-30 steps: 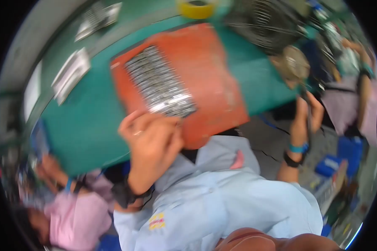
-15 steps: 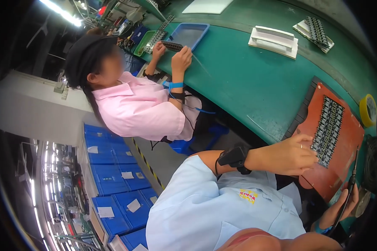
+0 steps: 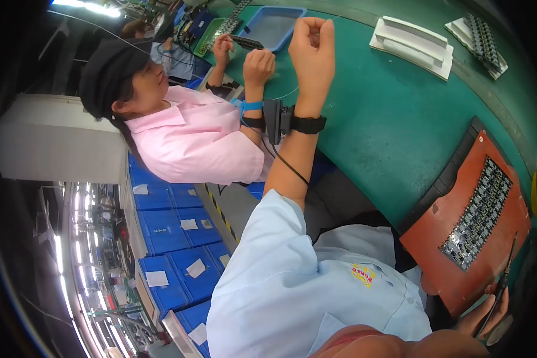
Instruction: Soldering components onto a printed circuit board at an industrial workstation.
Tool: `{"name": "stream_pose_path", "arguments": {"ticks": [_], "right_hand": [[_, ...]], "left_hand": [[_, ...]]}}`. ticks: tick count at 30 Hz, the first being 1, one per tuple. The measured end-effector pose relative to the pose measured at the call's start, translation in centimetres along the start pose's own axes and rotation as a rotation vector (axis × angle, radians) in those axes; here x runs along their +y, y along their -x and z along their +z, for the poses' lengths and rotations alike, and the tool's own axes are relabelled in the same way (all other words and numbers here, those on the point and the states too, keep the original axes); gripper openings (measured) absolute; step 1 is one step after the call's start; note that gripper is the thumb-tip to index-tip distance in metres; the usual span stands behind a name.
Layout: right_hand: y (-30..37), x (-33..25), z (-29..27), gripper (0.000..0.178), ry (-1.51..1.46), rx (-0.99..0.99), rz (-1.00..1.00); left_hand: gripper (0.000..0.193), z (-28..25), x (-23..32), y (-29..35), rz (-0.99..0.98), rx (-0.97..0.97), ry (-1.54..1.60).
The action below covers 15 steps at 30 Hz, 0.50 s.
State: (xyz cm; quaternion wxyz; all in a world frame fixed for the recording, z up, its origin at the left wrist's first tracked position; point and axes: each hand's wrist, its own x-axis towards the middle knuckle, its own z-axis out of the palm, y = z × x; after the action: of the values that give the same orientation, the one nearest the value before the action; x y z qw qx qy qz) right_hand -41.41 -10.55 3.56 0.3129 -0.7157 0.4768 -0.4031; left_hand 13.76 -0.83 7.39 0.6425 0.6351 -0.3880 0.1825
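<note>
My left hand (image 3: 313, 56) is raised over the green bench, close to the co-worker's hands, with thumb and fingers pinched together. A thin pale wire shows at its fingertips, and a strand curves beside the wrist. At the lower right, my right hand (image 3: 488, 316) is closed around a slim black soldering iron (image 3: 502, 280), whose thin tip points up along the mat's edge. A panel of small circuit boards (image 3: 477, 213) lies on the reddish-brown mat (image 3: 431, 241), left of the iron and touched by neither hand.
A co-worker in a pink shirt (image 3: 191, 137) holds a dark board strip (image 3: 246, 42) near a blue tray (image 3: 298, 13). A white holder (image 3: 411, 46) and stacked board strips (image 3: 483, 45) lie toward the far bench side. Blue bins (image 3: 176, 230) stand at the left.
My left hand has moved from the circuit board panel up and left, over the bench. My right hand keeps hold of the soldering iron. The whole view has shifted slightly.
</note>
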Motion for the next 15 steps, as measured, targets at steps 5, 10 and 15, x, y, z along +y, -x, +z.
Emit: {"name": "stream_pose_path", "arguments": {"ticks": [5, 10, 15], "right_hand": [[1.5, -1.7, 1.2, 0.035, -0.053, 0.055, 0.019], [2.4, -4.8, 4.0, 0.037, -0.374, 0.021, 0.018], [1.8, -7.4, 5.8, 0.043, -0.543, -0.043, 0.063]], "left_hand": [[0.013, 4.0, 5.6, 4.7, -0.120, -0.253, 0.069], [0.010, 3.4, 11.6, 11.3, 0.000, -0.592, 0.049], [0.012, 4.3, 15.2, 15.8, -0.128, -0.738, 0.232]]}}
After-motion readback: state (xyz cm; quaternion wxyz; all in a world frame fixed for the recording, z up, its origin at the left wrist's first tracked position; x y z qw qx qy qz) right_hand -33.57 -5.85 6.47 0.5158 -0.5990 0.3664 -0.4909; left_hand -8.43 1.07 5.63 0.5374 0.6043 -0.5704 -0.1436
